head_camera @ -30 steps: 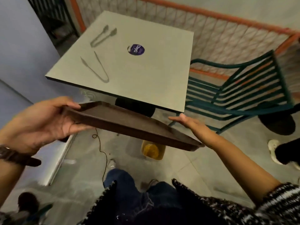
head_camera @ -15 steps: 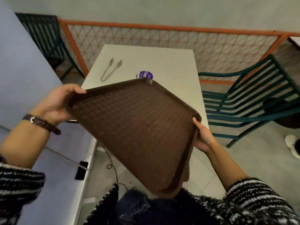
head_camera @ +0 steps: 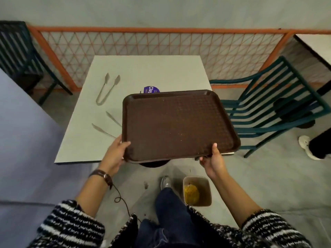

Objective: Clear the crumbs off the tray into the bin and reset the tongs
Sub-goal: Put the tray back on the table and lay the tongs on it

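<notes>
The tray [head_camera: 179,124] has swung back from its steep tilt; I now see it nearly level above the table [head_camera: 143,68], left hand [head_camera: 114,153] and right hand [head_camera: 214,161] clamped on its near corners. Two tongs [head_camera: 105,90] lie left, the bin [head_camera: 197,191] below.

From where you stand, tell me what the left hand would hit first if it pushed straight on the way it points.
The left hand, gripping the tray at its near left corner, points away from the body over the table. Carried straight on, it would likely meet the nearer tongs first; depth is uncertain.
</notes>
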Demonstrator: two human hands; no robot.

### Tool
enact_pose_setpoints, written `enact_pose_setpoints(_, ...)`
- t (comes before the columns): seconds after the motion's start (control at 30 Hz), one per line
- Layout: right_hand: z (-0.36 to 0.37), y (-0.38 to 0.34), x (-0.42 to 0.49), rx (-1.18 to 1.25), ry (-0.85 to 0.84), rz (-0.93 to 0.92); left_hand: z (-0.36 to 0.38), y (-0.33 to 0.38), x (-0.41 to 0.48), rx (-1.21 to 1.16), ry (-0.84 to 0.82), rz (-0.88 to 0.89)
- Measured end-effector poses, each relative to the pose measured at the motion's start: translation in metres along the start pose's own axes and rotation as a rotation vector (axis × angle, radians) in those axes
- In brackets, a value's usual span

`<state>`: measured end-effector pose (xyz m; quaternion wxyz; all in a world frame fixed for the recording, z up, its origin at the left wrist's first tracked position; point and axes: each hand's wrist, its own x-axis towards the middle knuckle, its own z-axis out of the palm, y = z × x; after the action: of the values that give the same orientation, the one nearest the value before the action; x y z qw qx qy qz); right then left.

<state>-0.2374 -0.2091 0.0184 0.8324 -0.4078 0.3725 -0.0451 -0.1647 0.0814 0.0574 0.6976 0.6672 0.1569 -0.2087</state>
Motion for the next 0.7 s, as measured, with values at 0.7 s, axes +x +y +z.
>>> enact_pose_setpoints(0.7, 0.048, -0.010, 0.193, -0.225, 0.002, 0.259, 0.044, -0.021, 0.173, 0.117, 0.314, -0.145)
